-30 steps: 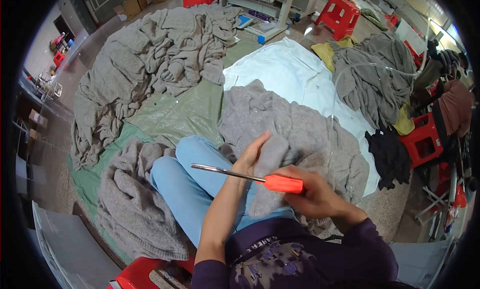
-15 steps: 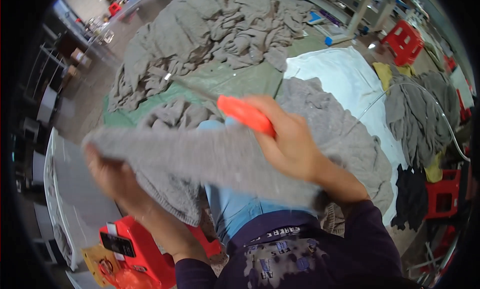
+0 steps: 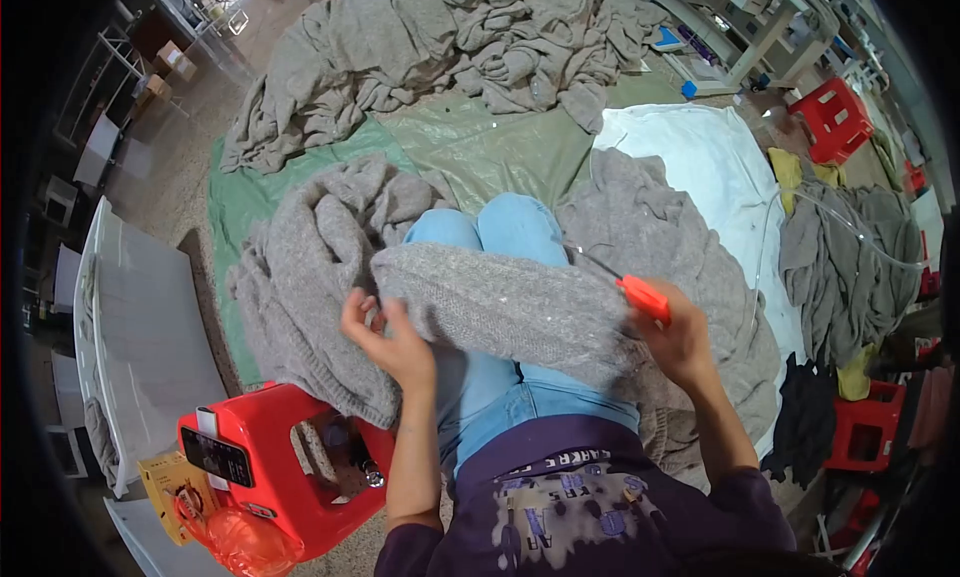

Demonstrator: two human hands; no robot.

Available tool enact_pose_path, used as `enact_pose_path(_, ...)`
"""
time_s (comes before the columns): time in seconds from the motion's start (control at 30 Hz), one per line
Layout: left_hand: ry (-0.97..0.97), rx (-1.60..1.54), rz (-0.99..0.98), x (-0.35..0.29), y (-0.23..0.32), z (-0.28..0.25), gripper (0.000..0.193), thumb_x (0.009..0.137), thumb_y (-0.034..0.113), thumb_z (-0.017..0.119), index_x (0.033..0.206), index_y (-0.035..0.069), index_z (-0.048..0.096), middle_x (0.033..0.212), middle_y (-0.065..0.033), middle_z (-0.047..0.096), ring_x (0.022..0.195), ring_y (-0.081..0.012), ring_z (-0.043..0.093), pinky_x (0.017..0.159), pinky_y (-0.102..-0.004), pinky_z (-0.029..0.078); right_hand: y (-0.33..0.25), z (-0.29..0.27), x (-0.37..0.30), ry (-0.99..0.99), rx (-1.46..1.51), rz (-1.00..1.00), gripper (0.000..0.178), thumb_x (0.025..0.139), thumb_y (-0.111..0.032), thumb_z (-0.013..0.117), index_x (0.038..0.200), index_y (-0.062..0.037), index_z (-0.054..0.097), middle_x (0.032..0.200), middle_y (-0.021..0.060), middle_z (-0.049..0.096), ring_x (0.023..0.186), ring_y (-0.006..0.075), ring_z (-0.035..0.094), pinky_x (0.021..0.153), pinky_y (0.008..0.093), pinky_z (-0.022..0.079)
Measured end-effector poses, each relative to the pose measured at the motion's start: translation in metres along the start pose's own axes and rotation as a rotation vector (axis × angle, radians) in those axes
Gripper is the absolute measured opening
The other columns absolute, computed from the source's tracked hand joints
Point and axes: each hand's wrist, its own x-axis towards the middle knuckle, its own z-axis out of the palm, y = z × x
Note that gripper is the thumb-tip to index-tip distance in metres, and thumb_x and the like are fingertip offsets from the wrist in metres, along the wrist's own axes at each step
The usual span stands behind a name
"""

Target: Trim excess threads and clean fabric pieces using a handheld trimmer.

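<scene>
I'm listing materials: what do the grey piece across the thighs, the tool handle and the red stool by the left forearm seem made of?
Grey piece: soft, fuzzy knit, perhaps wool or a blend; stitch texture shows. Tool handle: probably smooth plastic, given its even, bright orange-red. Red stool: likely moulded plastic, slightly shiny, with rounded edges.

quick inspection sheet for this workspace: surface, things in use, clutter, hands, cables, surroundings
Surface: green sheet and white sheet spread out
Things in use: grey knit piece across the lap; orange-handled tool
Clutter: phone and yellow box at the near red stool
Hands: left hand, fingers parted, by the knit piece's left end, contact unclear; right hand grips the tool
Cables: pale tube or cable curves at right
Surroundings: grey fabric heap ahead
</scene>
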Motion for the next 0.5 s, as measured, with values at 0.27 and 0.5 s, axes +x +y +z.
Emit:
enact_pose_path(0.27, -0.733, 0.715, 0.496, -0.052, -0.004, 0.039, 0.094, 0.076, 0.057, 0.063, 0.140, -0.005, 0.034, 0.148, -0.0250, 0.028, 0.141, -0.0366, 0.021, 0.113, -0.0527, 0.010, -0.030, -0.025, -0.005, -0.345, -0.137, -0.062, 0.022, 0.079, -0.012, 0.069, 0.099, -0.0110, 0.061, 0.078, 0.0083, 0.063, 0.067, 0.0287, 0.063, 0.059, 0.0351, 0.047)
enact_pose_path(0.5, -0.718, 0.821, 0.520, -0.049, -0.002, 0.029, 0.095, 0.076, 0.059, 0.062, 0.141, -0.004, 0.034, 0.151, -0.0232, 0.025, 0.142, -0.0328, 0.018, 0.114, -0.0523, 0.004, -0.049, -0.058, -0.006, -0.351, -0.370, -0.166, 0.021, 0.080, -0.018, 0.068, 0.086, -0.0088, 0.050, 0.069, 0.0082, 0.060, 0.060, 0.0315, 0.060, 0.051, 0.0411, 0.042)
